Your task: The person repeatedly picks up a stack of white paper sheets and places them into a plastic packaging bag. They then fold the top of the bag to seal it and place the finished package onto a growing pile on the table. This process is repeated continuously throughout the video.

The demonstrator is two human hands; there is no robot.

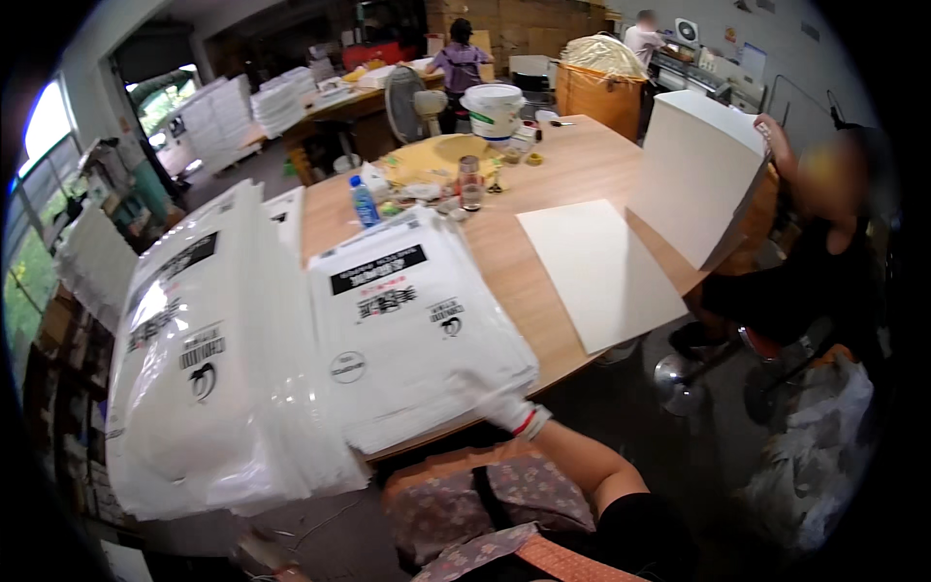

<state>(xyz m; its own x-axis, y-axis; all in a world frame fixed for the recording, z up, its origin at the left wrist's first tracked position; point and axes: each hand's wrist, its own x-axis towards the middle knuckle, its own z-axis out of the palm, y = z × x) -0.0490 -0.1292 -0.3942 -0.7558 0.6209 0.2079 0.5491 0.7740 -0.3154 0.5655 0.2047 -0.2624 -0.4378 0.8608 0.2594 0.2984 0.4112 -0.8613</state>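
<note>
My right hand (499, 400), in a white glove with a red-edged cuff, lies over the near right edge of a stack of white printed paper packs in clear plastic (398, 320). Its fingers reach out over the top pack, though white on white blurs their outline. Low at the left, beneath the large plastic packs, my left hand (264, 551) is smeared by motion, so its fingers cannot be made out. Beside the stack, a taller pile of glossy printed plastic packs (218, 359) hangs over the table's near left edge.
A person at the right holds up a large white sheet (703, 175); another white sheet (601, 276) lies on the wooden table (504, 291). A blue-labelled bottle (365, 202), a glass (470, 184) and a white bucket (493, 112) stand farther back. Two more people are beyond.
</note>
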